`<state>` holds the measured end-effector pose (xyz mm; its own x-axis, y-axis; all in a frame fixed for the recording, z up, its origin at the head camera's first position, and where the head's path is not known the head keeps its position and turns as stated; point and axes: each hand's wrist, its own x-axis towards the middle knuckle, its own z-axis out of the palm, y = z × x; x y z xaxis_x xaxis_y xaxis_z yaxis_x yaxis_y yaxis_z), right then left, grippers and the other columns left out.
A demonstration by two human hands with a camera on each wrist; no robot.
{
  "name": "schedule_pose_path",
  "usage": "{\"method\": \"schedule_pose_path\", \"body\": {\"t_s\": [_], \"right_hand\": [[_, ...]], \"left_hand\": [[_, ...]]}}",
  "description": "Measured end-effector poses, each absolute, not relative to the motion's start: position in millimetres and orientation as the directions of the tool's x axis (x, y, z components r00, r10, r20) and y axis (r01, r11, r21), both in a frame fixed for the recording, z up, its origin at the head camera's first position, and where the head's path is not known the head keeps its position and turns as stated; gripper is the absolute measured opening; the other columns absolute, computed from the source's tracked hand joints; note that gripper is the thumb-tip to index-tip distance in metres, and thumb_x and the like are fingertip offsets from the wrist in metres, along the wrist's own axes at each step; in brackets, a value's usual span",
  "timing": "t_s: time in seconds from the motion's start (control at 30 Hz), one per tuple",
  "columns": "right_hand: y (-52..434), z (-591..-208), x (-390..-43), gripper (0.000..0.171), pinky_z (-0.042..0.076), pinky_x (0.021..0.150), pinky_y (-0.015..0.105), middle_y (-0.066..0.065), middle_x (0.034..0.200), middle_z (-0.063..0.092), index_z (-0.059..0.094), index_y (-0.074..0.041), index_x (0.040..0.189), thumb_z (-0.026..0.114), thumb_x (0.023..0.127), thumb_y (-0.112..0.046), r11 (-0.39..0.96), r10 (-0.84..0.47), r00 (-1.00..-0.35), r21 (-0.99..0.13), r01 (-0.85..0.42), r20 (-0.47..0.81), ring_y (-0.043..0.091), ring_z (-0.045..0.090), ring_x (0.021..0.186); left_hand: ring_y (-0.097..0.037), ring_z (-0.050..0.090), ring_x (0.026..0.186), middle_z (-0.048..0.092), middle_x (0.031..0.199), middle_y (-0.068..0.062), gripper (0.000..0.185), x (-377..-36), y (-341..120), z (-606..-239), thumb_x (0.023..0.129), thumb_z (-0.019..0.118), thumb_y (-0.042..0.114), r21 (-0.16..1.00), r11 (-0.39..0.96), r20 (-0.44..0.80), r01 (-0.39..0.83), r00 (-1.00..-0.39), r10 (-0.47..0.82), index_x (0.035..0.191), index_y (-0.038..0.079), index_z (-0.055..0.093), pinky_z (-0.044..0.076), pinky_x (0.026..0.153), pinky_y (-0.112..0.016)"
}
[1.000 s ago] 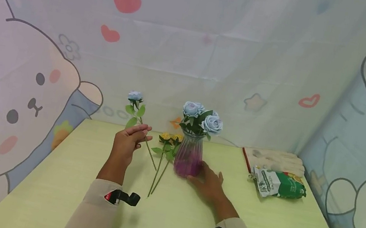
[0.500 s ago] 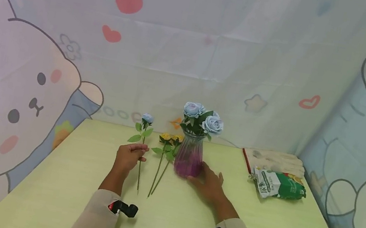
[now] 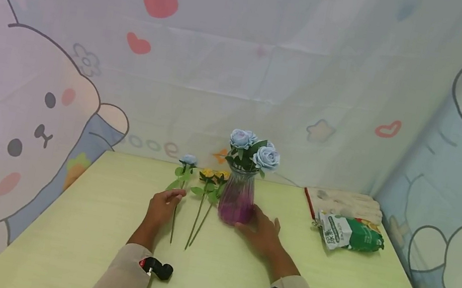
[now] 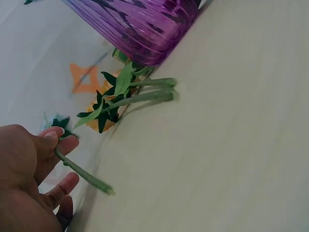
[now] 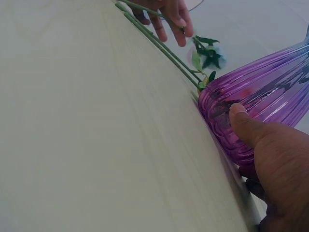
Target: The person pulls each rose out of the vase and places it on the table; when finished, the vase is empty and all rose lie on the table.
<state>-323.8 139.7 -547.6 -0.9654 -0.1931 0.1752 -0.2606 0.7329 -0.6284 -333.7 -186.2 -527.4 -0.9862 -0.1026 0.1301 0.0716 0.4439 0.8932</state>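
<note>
A ribbed purple glass vase (image 3: 237,201) stands mid-table with blue roses (image 3: 253,150) in it. My right hand (image 3: 255,223) cups its base, and the thumb (image 5: 237,116) presses on the glass (image 5: 260,96). My left hand (image 3: 170,198) pinches the green stem (image 4: 79,169) of a single blue rose (image 3: 188,160), which lies low over the table to the vase's left. Between that rose and the vase lie two yellow flowers (image 3: 214,174) with their stems (image 4: 145,92) side by side on the table. In the right wrist view the left hand (image 5: 164,14) shows at the top.
A green and white packet (image 3: 351,233) lies at the table's right, with a pale folded cloth (image 3: 347,201) behind it. A cartoon-printed curtain (image 3: 35,106) closes in the table on the back, left and right. The yellow-green table (image 3: 212,283) stretches toward me.
My left hand has brought the single blue rose down from a raised, tilted pose to lie low beside the yellow flowers. The right hand has stayed on the vase.
</note>
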Motion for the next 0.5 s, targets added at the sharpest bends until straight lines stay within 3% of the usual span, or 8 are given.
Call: {"method": "schedule_pose_path", "body": {"t_s": [0.5], "right_hand": [[142,-557,-329,0.092,-0.001,0.12,0.065,0.005,0.157,0.042,0.031,-0.017,0.156,0.056,0.087,-0.072,0.737,-0.191,-0.967,-0.626,-0.254,0.167,0.028,0.038,0.147]], "left_hand": [[-0.032,0.055,0.133,0.07,0.126,-0.01,0.026,-335,-183,-542,0.1,0.06,0.022,0.838,0.54,0.185,0.08,-0.972,-0.143,0.121,0.016,0.072,0.044,0.109,-0.053]]}}
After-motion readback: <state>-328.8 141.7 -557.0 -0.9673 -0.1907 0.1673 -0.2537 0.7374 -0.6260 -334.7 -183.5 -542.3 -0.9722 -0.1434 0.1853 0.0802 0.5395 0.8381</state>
